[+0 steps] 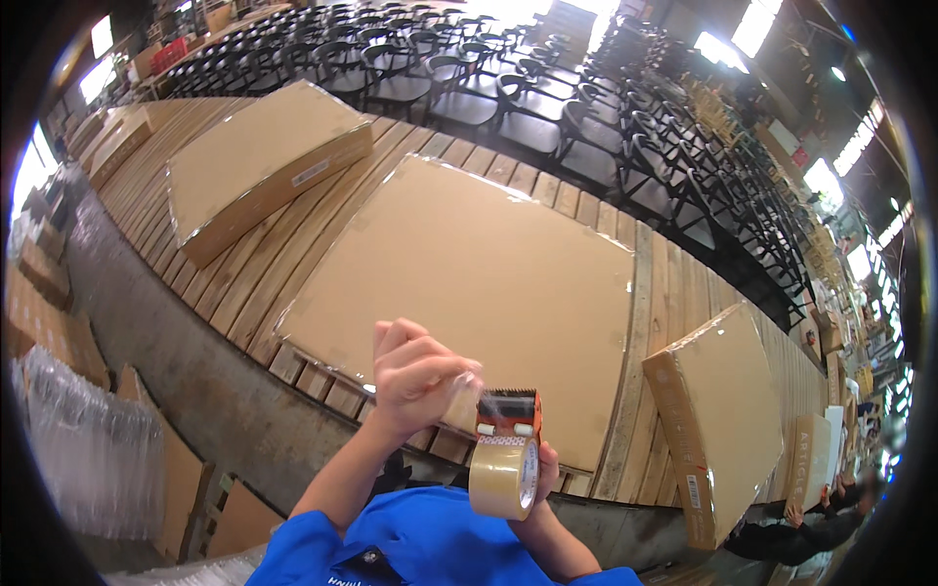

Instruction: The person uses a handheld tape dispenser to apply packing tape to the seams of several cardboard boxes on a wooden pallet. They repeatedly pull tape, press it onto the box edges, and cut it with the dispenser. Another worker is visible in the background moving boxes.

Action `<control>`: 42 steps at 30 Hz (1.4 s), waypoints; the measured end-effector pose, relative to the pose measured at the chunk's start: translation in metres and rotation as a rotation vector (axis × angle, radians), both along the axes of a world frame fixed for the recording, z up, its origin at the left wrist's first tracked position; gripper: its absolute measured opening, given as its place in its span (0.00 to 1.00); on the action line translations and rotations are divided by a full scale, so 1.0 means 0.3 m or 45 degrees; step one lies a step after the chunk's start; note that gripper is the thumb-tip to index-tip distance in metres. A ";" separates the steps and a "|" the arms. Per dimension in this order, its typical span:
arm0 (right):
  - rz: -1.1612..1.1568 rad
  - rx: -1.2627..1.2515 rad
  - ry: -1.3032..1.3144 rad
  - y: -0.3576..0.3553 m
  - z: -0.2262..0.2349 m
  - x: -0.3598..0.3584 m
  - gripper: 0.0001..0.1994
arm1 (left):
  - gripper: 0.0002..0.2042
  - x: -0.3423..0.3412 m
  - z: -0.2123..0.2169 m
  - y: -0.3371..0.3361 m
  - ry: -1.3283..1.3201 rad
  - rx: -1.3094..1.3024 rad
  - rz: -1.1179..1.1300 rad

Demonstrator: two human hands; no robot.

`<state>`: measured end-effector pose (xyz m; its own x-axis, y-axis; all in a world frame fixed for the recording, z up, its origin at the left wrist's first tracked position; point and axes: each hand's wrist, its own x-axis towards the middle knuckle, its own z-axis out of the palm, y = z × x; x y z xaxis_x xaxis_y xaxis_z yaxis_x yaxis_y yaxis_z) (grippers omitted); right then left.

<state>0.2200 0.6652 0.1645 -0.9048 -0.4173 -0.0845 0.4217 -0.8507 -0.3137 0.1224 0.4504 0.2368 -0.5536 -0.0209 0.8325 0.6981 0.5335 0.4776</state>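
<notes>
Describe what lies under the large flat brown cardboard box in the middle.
The large flat brown cardboard box rests on a wooden slat platform. Slats show around its edges; the part directly beneath it is covered.

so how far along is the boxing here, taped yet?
Done: three flat cardboard boxes lie closed on the slatted wooden bench, and the big middle box shows clear tape glinting along its edges. In hand: the right hand holds a tape dispenser, and the left hand has its fingers at the tape end. Left: whether the left box and right box are sealed can't be told.
</notes>
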 end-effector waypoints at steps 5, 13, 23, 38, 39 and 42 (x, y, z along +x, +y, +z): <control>-0.099 0.337 -0.294 0.016 -0.016 0.093 0.36 | 0.06 -0.033 -0.129 0.044 -0.327 0.369 0.130; 0.509 -0.496 -0.608 0.209 -0.233 0.322 0.36 | 0.02 -0.473 -0.132 -0.657 -0.181 0.156 1.040; 1.124 -0.939 -0.109 0.051 -0.187 0.163 0.34 | 0.05 -0.221 -0.564 -1.000 -0.728 0.016 0.985; -0.205 0.503 -0.072 0.223 -0.317 -0.419 0.24 | 0.22 0.859 -0.823 -0.359 -0.487 1.897 0.485; -0.167 0.612 -0.059 0.284 -0.467 -0.463 0.23 | 0.24 0.853 -0.773 -0.360 -0.439 1.858 0.412; -0.221 1.010 0.068 0.352 -0.639 -0.501 0.20 | 0.27 0.807 -0.593 -0.318 -0.312 1.843 0.201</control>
<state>0.0699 0.7707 -0.0271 -0.9622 -0.1049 -0.2513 0.2719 -0.4186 -0.8665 0.3644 0.3550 0.0589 -0.5871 -0.8058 -0.0773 0.5044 -0.4388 0.7437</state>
